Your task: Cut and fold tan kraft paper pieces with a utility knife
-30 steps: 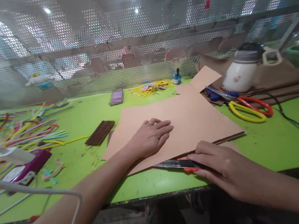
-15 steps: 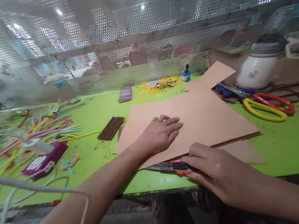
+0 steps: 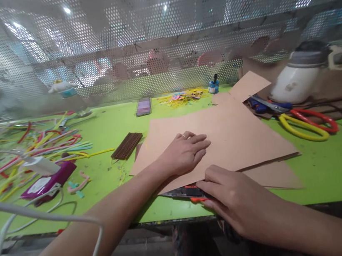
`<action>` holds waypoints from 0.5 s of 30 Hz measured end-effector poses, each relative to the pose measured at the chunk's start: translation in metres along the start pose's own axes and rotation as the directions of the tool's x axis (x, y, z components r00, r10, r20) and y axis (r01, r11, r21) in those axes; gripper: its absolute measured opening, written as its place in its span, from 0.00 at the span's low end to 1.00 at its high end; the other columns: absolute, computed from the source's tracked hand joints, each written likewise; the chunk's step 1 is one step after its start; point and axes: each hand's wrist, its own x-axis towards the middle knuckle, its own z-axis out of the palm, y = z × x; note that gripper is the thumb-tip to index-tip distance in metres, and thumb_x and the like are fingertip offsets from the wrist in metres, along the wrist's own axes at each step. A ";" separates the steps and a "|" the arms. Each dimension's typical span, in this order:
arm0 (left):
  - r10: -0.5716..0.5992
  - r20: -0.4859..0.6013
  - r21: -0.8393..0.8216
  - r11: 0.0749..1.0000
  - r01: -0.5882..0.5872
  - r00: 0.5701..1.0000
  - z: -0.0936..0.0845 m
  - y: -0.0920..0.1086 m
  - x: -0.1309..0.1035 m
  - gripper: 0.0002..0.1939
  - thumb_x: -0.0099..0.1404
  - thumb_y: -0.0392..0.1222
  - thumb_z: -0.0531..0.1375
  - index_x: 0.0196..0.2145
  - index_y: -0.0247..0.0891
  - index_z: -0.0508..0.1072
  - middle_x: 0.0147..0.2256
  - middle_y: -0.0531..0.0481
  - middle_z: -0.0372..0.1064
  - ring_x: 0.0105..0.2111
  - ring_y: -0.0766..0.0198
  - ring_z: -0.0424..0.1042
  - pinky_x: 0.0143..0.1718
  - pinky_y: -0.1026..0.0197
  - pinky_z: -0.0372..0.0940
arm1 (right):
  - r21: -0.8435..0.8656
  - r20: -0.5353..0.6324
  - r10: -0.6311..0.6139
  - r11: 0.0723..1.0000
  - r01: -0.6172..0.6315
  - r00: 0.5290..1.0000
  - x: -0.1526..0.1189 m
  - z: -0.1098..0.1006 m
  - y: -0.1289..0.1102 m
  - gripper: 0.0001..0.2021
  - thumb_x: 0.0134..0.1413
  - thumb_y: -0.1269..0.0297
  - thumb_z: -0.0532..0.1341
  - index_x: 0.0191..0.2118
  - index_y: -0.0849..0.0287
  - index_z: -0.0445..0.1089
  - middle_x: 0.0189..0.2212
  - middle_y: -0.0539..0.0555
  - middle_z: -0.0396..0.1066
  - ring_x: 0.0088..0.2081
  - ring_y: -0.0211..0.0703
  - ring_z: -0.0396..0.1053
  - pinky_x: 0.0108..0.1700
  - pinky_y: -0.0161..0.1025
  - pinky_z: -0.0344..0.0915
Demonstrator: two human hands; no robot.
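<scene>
Large sheets of tan kraft paper (image 3: 238, 136) lie stacked on the green table. My left hand (image 3: 188, 153) rests flat on the top sheet, fingers stretched out, a ring on one of them. At the paper's near edge, my right hand (image 3: 227, 196) grips a utility knife (image 3: 193, 192) with a black and orange-red handle. Its blade end points left, along or just under the sheet's edge; the exact contact is hidden. Another tan piece (image 3: 278, 174) pokes out below the stack at the right.
Scissors (image 3: 303, 125) with red and yellow handles and a white bottle (image 3: 296, 73) stand right. Brown sticks (image 3: 127, 145), a purple power strip (image 3: 50, 179) and coloured strips (image 3: 53, 145) lie left. A small blue bottle (image 3: 213, 85) is behind. A white cable (image 3: 53, 217) crosses near my left forearm.
My right hand has slid left along the paper's near edge with the utility knife. My left hand stays pressed on the paper in about the same place.
</scene>
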 end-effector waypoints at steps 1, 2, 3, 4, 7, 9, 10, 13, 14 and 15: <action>-0.002 0.000 -0.005 1.000 0.002 1.000 0.000 0.000 0.000 0.21 0.74 0.47 0.45 0.60 0.42 0.65 0.62 0.50 0.61 0.54 0.54 0.61 0.52 0.51 0.55 | 0.001 -0.001 -0.001 1.000 0.001 1.000 0.000 0.000 0.000 0.07 0.64 0.69 0.53 0.40 0.60 0.67 0.38 0.56 0.65 0.39 0.48 0.61 0.38 0.45 0.60; -0.004 -0.001 -0.009 1.000 0.004 1.000 0.001 -0.001 0.000 0.21 0.74 0.47 0.46 0.60 0.43 0.65 0.62 0.50 0.61 0.55 0.54 0.61 0.52 0.51 0.55 | 0.004 -0.001 -0.005 1.000 0.005 1.000 -0.001 0.000 0.001 0.07 0.64 0.69 0.53 0.41 0.60 0.67 0.38 0.56 0.65 0.39 0.48 0.61 0.38 0.45 0.60; -0.007 -0.003 -0.014 1.000 0.007 1.000 0.001 -0.001 0.000 0.21 0.74 0.48 0.46 0.60 0.43 0.65 0.62 0.50 0.61 0.55 0.54 0.60 0.53 0.51 0.55 | 0.008 0.000 -0.009 1.000 0.009 1.000 -0.001 -0.001 0.002 0.07 0.64 0.69 0.53 0.41 0.60 0.67 0.38 0.56 0.65 0.39 0.48 0.61 0.38 0.45 0.60; -0.009 -0.004 -0.017 1.000 0.009 1.000 0.002 -0.002 0.000 0.21 0.74 0.48 0.47 0.60 0.43 0.65 0.62 0.50 0.61 0.55 0.54 0.60 0.53 0.51 0.54 | 0.011 -0.001 -0.012 1.000 0.012 1.000 -0.002 -0.001 0.002 0.06 0.64 0.69 0.53 0.41 0.60 0.67 0.38 0.56 0.65 0.40 0.48 0.62 0.38 0.45 0.60; -0.008 -0.006 -0.023 1.000 0.008 1.000 0.002 -0.003 0.000 0.21 0.73 0.49 0.47 0.59 0.44 0.66 0.62 0.50 0.61 0.55 0.54 0.60 0.53 0.51 0.54 | 0.034 0.005 -0.025 0.999 0.025 1.000 -0.002 -0.003 0.004 0.06 0.63 0.69 0.54 0.41 0.59 0.68 0.39 0.55 0.65 0.40 0.47 0.62 0.38 0.44 0.60; -0.003 -0.006 -0.022 1.000 0.003 1.000 0.002 -0.003 0.000 0.21 0.74 0.48 0.47 0.60 0.44 0.66 0.62 0.50 0.61 0.55 0.54 0.61 0.54 0.51 0.54 | 0.052 0.027 -0.043 0.998 0.041 0.999 -0.003 -0.004 0.002 0.05 0.62 0.70 0.55 0.40 0.58 0.68 0.39 0.55 0.66 0.39 0.46 0.63 0.37 0.42 0.60; -0.002 -0.005 -0.021 1.000 0.002 1.000 0.002 -0.002 0.000 0.21 0.74 0.48 0.47 0.60 0.43 0.65 0.61 0.50 0.61 0.55 0.54 0.61 0.54 0.50 0.54 | 0.059 0.041 -0.047 0.997 0.045 0.998 -0.004 -0.006 0.000 0.05 0.62 0.70 0.56 0.40 0.57 0.68 0.39 0.54 0.66 0.38 0.46 0.63 0.36 0.42 0.61; -0.001 -0.001 -0.019 1.000 0.001 1.000 0.001 -0.002 0.000 0.21 0.74 0.47 0.46 0.60 0.43 0.65 0.62 0.50 0.61 0.55 0.54 0.60 0.54 0.50 0.55 | 0.097 0.072 -0.029 0.995 0.022 0.997 -0.014 -0.014 -0.006 0.06 0.62 0.68 0.56 0.41 0.55 0.69 0.39 0.53 0.67 0.37 0.45 0.65 0.36 0.41 0.62; 0.001 0.000 -0.021 1.000 -0.001 1.000 0.001 -0.003 0.000 0.21 0.74 0.47 0.46 0.60 0.43 0.65 0.62 0.50 0.61 0.55 0.54 0.60 0.54 0.50 0.55 | 0.120 0.082 -0.024 0.993 0.014 0.996 -0.021 -0.018 -0.006 0.06 0.62 0.68 0.56 0.42 0.54 0.70 0.39 0.53 0.68 0.38 0.45 0.66 0.37 0.41 0.64; 0.002 -0.001 -0.021 1.000 -0.002 1.000 0.001 -0.003 0.000 0.21 0.74 0.47 0.46 0.60 0.43 0.65 0.62 0.50 0.61 0.55 0.54 0.60 0.54 0.50 0.55 | 0.144 0.081 -0.016 0.990 0.004 0.997 -0.028 -0.024 -0.004 0.07 0.62 0.68 0.56 0.43 0.53 0.70 0.39 0.53 0.68 0.39 0.45 0.67 0.39 0.40 0.65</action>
